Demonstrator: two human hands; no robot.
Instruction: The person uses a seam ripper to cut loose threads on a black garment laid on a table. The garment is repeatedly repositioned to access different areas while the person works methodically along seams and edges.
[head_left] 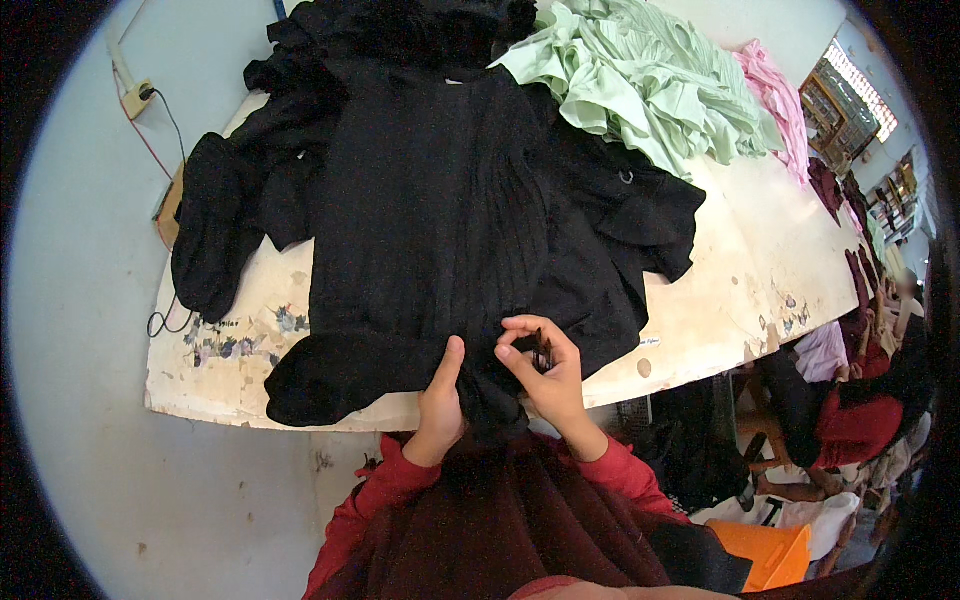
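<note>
A black garment with pleats down its front (pixel 400 200) lies spread on the table, its near edge hanging over the front. My left hand (pixel 440 400) grips this near edge, thumb up on top of the cloth and the other fingers hidden beneath. Just to the right, my right hand (pixel 558 385) is closed, thumb and forefinger curled toward each other over the cloth. A small dark tool (pixel 543 352) with a slight shine shows inside its fingers; its exact kind is unclear.
More black clothes (pixel 400 35) are heaped at the back. A pale green pile of cloth (pixel 640 80) and a pink cloth (pixel 775 95) lie at the far right. The worn table (pixel 745 250) ends before me. An orange container (pixel 770 550) stands low right; another person (pixel 905 310) sits beyond.
</note>
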